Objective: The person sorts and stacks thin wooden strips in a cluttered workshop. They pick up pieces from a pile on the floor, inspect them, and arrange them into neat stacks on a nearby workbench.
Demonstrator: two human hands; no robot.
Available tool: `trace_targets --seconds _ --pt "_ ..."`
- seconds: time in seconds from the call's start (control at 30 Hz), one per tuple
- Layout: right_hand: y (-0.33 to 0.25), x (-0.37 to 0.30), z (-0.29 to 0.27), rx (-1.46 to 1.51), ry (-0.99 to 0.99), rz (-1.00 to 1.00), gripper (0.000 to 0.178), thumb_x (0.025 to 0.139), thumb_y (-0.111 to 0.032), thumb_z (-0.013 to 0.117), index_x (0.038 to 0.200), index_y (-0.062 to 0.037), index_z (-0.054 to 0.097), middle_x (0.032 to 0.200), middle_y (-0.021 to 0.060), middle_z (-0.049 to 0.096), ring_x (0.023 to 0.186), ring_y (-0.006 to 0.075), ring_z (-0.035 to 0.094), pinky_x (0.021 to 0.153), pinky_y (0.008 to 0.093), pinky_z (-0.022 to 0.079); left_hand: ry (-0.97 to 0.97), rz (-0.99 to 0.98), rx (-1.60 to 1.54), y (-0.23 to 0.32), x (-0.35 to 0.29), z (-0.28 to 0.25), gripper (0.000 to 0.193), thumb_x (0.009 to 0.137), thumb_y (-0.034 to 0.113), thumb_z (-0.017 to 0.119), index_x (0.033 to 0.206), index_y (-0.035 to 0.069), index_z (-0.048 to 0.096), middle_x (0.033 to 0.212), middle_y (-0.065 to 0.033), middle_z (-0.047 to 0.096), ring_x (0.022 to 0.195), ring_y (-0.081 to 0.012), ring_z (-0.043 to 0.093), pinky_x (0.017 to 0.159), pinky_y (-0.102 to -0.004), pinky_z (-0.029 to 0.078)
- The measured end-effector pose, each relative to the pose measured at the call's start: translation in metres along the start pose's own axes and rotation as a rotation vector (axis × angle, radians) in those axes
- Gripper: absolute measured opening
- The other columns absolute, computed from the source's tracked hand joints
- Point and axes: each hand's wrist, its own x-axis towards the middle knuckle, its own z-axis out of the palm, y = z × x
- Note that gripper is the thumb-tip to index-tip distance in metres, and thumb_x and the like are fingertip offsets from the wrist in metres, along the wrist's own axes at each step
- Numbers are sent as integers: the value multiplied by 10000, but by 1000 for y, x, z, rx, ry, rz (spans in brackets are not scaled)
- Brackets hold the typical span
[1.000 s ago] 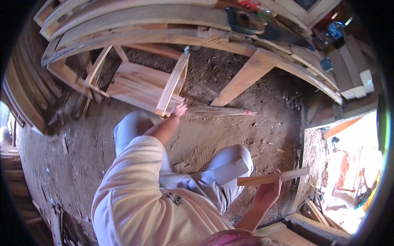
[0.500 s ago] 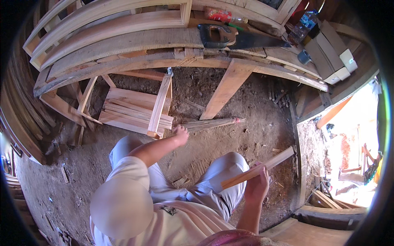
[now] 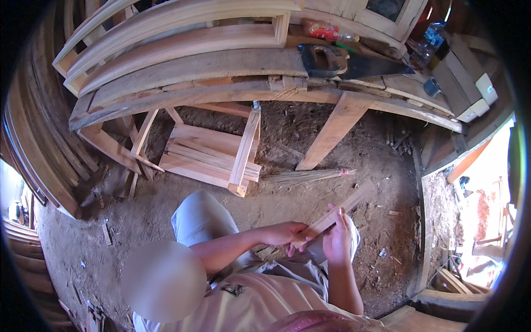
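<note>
A flat, pale strip of wood (image 3: 348, 206) slants over my lap, its far end up and to the right. My right hand (image 3: 338, 239) holds it around the middle, fingers along its edge. At the strip's near end, my left hand (image 3: 286, 233) closes on the wood, some fingers hidden beneath it. Both hands are over my bent knees, above the dirt floor (image 3: 265, 207). Ahead of them lies a bundle of thin sticks tied with red, like a broom (image 3: 310, 176). Left of that, several wooden strips (image 3: 210, 157) rest on a low board under the bench.
A wooden workbench (image 3: 221, 95) spans the front, with a handsaw (image 3: 354, 63), a red-labelled bottle (image 3: 323, 30), a clear bottle (image 3: 428, 41), a tape roll (image 3: 432, 86) and wooden frames (image 3: 182, 41). Its slanted leg (image 3: 334, 133) reaches the floor. Stacked planks (image 3: 41, 133) stand left.
My left hand has come from beside the low board to the strip's near end and taken hold. My right hand has shifted slightly with the strip. The whole view has moved somewhat.
</note>
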Motion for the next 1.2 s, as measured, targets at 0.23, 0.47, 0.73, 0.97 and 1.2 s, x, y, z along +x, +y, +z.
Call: trace_targets --seconds 0.23,0.47,0.73,0.97,1.2 --pt "32 21 2 130 -45 430 386 989 -421 646 1213 -111 594 1099 49 636 1000 190 591 874 356 423 424 -163 364 -32 18 -47 436 1041 441 562 992 8 595 697 -31 574 586 -133 584 569 -337 515" --pt "41 7 19 80 65 494 293 966 -323 673 1144 -108 586 1067 54 629 1029 215 630 894 388 457 559 -186 345 -24 11 -53 452 1005 451 612 919 9 569 697 -58 593 583 -159 615 572 -351 517" --pt "-3 -86 46 -38 189 792 209 921 -249 705 1068 -127 618 1002 52 628 952 210 615 839 380 459 607 -307 599 -3 -48 17 507 963 487 631 1071 -8 661 766 -204 689 740 -332 718 670 -478 541" --pt "-108 -155 86 -226 259 903 197 912 -351 717 990 -197 623 825 -26 493 831 138 513 741 333 376 439 -30 843 43 -99 99 553 1012 424 547 1424 54 539 1020 -215 675 839 -317 712 760 -430 579" --pt "-227 -191 133 -326 19 689 132 974 -238 606 1010 -131 674 894 17 660 792 176 616 686 347 451 412 -115 -637 280 -152 199 628 1053 605 362 1339 97 595 1156 -63 686 965 -168 661 863 -379 554"
